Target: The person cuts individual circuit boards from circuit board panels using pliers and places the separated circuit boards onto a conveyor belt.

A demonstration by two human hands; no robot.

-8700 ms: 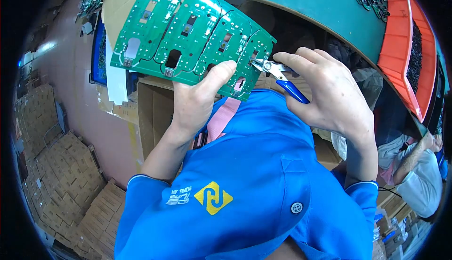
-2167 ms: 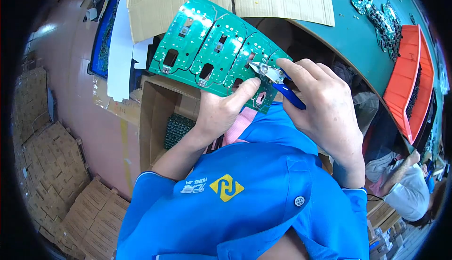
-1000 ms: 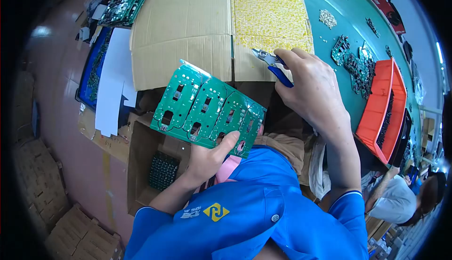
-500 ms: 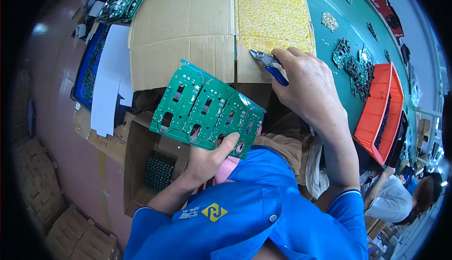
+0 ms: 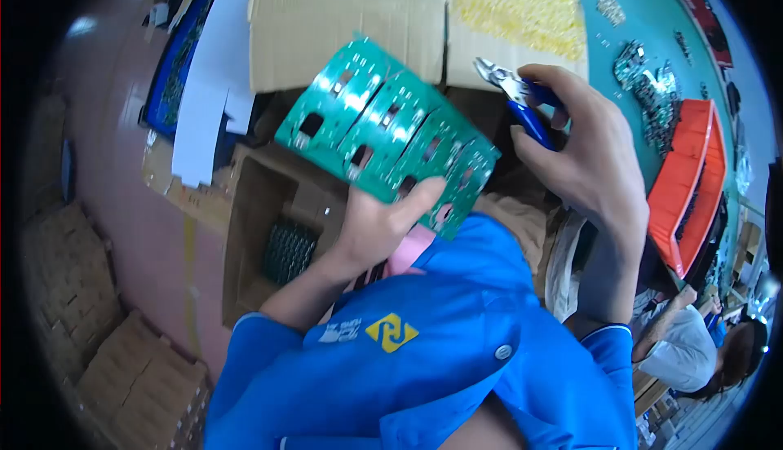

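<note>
A green circuit board (image 5: pixel 383 128) with several cut-out slots is tilted in front of my chest. My left hand (image 5: pixel 387 218) grips its lower edge, thumb on the upper face and the other fingers hidden beneath. To the right of the board, my right hand (image 5: pixel 583 132) is closed round blue-handled cutters (image 5: pixel 530 120). Their metal jaws point up and left, slightly parted and clear of the board. Behind them lies a cardboard sheet (image 5: pixel 481 46) strewn with small yellow bits (image 5: pixel 522 2).
A red bin (image 5: pixel 685 185) with dark parts stands on the green table (image 5: pixel 608 46) at right, near a pile of boards (image 5: pixel 652 95). An open carton (image 5: pixel 245 238) holds stacked green pieces at lower left. A co-worker (image 5: pixel 681 348) is at far right.
Since half a second ago, the board and both hands appear higher and further right in the view, as do the surroundings. Earlier the cutters touched the board; now they are apart from it.
</note>
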